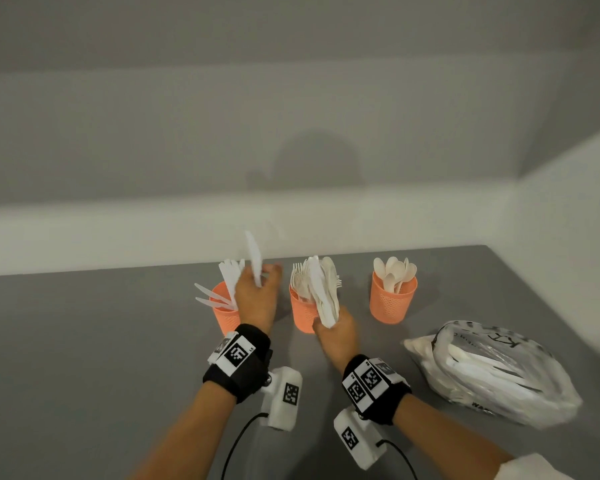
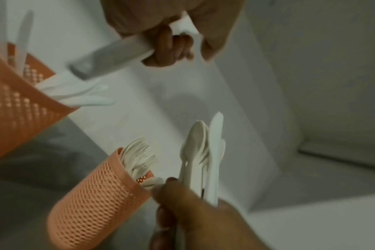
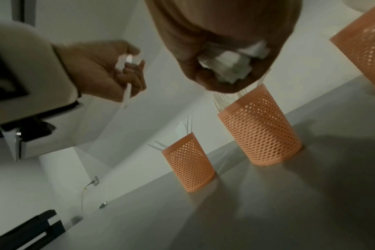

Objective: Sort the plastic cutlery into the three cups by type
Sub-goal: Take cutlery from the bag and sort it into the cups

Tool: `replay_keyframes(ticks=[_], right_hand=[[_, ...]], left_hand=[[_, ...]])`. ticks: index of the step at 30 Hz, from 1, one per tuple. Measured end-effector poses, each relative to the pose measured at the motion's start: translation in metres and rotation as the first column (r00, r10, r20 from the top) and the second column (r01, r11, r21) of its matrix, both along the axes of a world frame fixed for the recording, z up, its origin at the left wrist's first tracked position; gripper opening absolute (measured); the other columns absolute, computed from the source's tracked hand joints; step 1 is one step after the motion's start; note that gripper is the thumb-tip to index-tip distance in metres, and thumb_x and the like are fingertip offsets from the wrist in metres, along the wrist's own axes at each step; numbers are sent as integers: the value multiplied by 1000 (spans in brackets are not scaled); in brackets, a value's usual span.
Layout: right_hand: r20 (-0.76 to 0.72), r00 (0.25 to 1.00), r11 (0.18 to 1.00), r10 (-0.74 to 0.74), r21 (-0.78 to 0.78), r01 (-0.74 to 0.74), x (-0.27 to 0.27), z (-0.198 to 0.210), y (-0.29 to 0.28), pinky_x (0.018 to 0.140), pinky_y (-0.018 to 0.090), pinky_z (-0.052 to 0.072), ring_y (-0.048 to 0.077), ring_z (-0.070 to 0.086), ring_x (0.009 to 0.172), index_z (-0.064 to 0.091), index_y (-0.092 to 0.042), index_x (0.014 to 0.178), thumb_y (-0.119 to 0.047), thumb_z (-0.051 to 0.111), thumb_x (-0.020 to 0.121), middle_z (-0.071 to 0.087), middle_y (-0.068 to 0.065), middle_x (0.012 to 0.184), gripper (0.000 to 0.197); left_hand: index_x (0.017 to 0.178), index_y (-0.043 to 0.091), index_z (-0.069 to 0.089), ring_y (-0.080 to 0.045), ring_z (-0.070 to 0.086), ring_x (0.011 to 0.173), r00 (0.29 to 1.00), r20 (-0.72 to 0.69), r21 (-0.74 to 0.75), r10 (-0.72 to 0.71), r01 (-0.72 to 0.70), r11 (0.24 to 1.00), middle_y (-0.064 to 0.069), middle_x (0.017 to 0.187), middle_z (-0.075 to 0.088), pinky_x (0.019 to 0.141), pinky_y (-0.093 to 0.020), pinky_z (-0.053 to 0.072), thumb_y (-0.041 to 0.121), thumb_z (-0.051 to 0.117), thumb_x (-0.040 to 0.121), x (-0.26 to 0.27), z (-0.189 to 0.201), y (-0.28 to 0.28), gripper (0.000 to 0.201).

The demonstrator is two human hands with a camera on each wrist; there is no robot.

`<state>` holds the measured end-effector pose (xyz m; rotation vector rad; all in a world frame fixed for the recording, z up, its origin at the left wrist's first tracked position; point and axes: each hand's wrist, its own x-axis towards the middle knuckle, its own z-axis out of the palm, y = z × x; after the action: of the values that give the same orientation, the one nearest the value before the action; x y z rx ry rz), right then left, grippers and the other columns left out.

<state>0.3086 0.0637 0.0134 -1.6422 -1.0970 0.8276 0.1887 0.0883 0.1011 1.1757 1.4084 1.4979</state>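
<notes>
Three orange mesh cups stand in a row on the grey table. The left cup holds white knives, the middle cup forks, the right cup spoons. My left hand pinches one white knife upright over the left cup; in the left wrist view that knife points at the cup. My right hand grips a bundle of mixed cutlery just in front of the middle cup. The right wrist view shows the handle ends in my fist.
A clear plastic bag with more white cutlery lies on the table at the right. A white wall runs close behind the cups. The table's left and front parts are bare grey surface.
</notes>
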Motion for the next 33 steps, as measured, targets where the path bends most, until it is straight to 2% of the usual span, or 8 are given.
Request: replay_keyframes(ticks=[2, 5, 12, 19, 24, 27, 29, 33], right_hand=[[62, 998, 1000, -27, 4, 27, -1, 5, 1, 79, 37, 52, 25, 63, 86, 56, -16, 112, -15, 59, 79, 64, 0, 88, 33], [115, 993, 1000, -23, 15, 22, -5, 14, 0, 78, 37, 52, 22, 62, 85, 52, -18, 110, -33, 58, 85, 62, -4, 87, 29], [187, 981, 998, -46, 53, 37, -9, 16, -4, 72, 39, 52, 28, 64, 82, 47, -14, 115, -35, 54, 90, 68, 8, 93, 34], [108, 993, 998, 40, 34, -44, -4, 7, -10, 78, 41, 53, 26, 65, 89, 46, -20, 124, -33, 56, 87, 68, 4, 97, 41], [5, 997, 992, 79, 94, -79, -4, 3, -17, 78, 24, 45, 16, 62, 95, 47, -16, 131, -14, 55, 89, 62, -6, 100, 42], [-191, 963, 981, 192, 61, -184, -1, 8, -17, 54, 18, 44, 4, 55, 60, 45, -11, 129, -12, 52, 92, 58, -6, 76, 38], [-352, 897, 958, 266, -5, -286, 3, 15, -16, 38, 19, 35, 6, 41, 38, 49, -8, 115, -10, 49, 93, 45, -1, 55, 22], [-616, 708, 879, 345, -54, -474, 4, 36, -19, 39, 18, 32, 6, 32, 33, 52, -17, 90, -13, 47, 94, 39, -7, 44, 7]], left_hand=[[69, 13, 54, -9, 52, 56, 978, -149, -76, -144, 134, 988, 2, 62, 55, 60, -21, 44, 19, 64, 84, 8, -7, -8, 19], [69, 8, 60, -14, 59, 60, 937, -248, -165, -246, 209, 964, -1, 65, 63, 61, -25, 44, 24, 67, 82, 25, -23, -19, 21], [90, 1, 61, -25, 62, 72, 886, -437, -118, -156, 115, 986, -5, 75, 63, 64, -28, 44, 28, 56, 88, 45, -26, -27, 27], [106, 4, 52, -32, 62, 85, 861, -500, -1, -98, 112, 994, -14, 93, 65, 70, -34, 46, 27, 41, 96, 47, -13, -30, 28], [93, 3, 47, -30, 58, 67, 925, -376, 103, -51, 96, 990, -13, 73, 57, 60, -35, 44, 26, 34, 99, 36, 13, -19, 27], [86, 14, 43, -19, 51, 55, 998, -54, 87, -33, 37, 996, -5, 61, 50, 59, -33, 45, 19, 29, 99, 19, 27, -8, 20], [80, 21, 45, -12, 43, 44, 997, 40, 23, -69, 68, 997, 0, 56, 39, 50, -26, 42, 15, 34, 97, 5, 31, -3, 22], [83, 16, 54, -6, 25, 36, 950, 45, -149, -310, 313, 938, 2, 56, 36, 35, -16, 24, 38, 57, 88, -19, 15, 1, 23]])
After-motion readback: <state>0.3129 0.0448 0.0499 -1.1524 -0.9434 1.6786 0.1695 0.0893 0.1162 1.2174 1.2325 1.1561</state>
